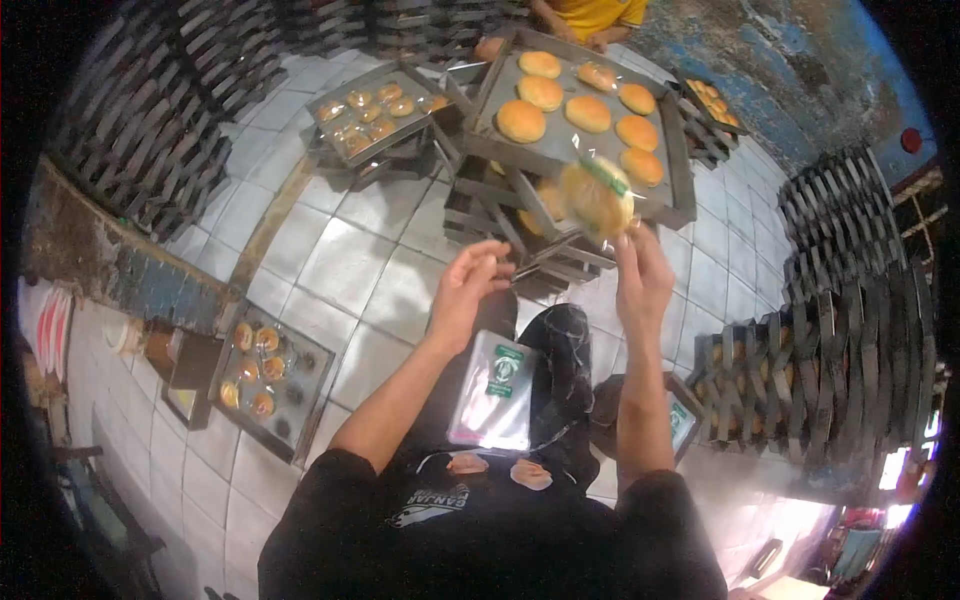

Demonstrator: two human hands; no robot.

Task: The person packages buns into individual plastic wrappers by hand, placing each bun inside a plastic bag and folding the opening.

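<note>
My right hand [643, 275] pinches the lower end of a bagged bun [598, 200], in clear plastic with a green label and blurred by motion. The bun is in the air over the near edge of a large metal tray [560, 160] of golden buns [588, 114]. Nearer to me on the left, my left hand [472, 290] is raised with its fingers loosely bent and apart, and nothing shows in it. On my lap lies a stack of clear plastic bags [490, 425] with a green printed label.
A smaller tray [345, 150] of wrapped buns stands left of the large one. Another tray [310, 425] with wrapped buns lies at the lower left. Tall stacks of dark trays [800, 370] line the sides. A person in a yellow shirt [595, 15] is behind the large tray.
</note>
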